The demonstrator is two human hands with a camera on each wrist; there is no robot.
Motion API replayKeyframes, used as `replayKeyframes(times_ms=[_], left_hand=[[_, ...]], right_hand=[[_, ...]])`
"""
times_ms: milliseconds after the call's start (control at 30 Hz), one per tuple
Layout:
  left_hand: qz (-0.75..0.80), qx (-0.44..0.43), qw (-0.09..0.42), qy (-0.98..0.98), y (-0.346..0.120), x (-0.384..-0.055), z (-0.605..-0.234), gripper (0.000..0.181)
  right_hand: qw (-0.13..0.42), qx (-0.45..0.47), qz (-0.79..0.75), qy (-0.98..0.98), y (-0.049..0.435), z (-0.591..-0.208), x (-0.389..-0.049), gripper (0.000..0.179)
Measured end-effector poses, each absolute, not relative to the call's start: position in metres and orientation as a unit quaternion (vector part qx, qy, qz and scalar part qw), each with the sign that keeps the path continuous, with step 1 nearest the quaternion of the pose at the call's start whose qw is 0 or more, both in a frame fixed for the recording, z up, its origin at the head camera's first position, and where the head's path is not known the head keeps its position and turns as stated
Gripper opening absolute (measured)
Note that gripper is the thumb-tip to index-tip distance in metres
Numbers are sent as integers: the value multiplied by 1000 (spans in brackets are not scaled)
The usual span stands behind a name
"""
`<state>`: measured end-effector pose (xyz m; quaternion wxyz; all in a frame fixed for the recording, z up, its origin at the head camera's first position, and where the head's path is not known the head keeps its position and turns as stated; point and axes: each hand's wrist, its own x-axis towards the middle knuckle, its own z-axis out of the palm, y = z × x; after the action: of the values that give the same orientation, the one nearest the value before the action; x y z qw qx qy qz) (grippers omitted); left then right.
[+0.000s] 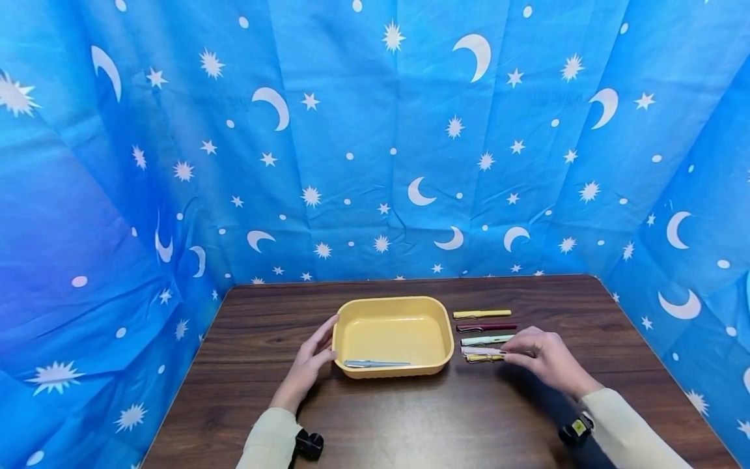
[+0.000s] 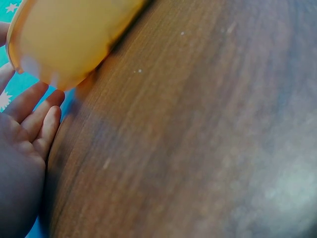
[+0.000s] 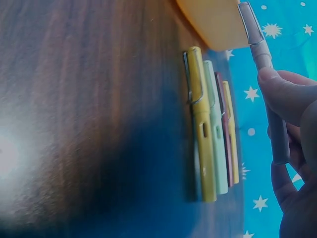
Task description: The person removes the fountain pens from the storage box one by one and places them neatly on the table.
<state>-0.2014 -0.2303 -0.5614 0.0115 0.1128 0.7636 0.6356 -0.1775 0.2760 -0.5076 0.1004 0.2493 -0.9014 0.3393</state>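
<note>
My left hand (image 1: 305, 371) rests against the left end of a yellow rectangular tray (image 1: 394, 332), its fingers along the outer wall. A light blue pen (image 1: 375, 363) lies inside, along the tray's near wall. Between thumb and fingers, my right hand (image 1: 547, 361) pinches a pale pinkish-white pen (image 3: 277, 126). In the right wrist view this pen is raised above the table, clip end pointing away from the palm. Beside it on the table lie a yellow pen (image 3: 203, 129), a mint green pen (image 3: 217, 134), a dark red pen (image 1: 486, 327) and another yellow pen (image 1: 483, 314).
The pens lie side by side to the right of the tray, roughly parallel. All of this is on a dark wood-grain table (image 1: 410, 417). Blue cloth (image 1: 351, 215) with white moons and stars hangs behind and at both sides.
</note>
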Motion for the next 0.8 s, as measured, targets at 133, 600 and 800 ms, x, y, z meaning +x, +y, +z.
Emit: replayKeyframes(times_ms=[133, 600, 800], left_hand=[[636, 112, 13, 763, -230, -201, -561, 75], [639, 117, 13, 760, -230, -201, -561, 75], [639, 120, 9, 759, -230, -201, -562, 75]], right_hand=[[100, 249, 336, -903, 279, -512, -174, 19], [139, 291, 328, -888, 286, -530, -170, 24], [129, 299, 322, -889, 288, -535, -170, 25]])
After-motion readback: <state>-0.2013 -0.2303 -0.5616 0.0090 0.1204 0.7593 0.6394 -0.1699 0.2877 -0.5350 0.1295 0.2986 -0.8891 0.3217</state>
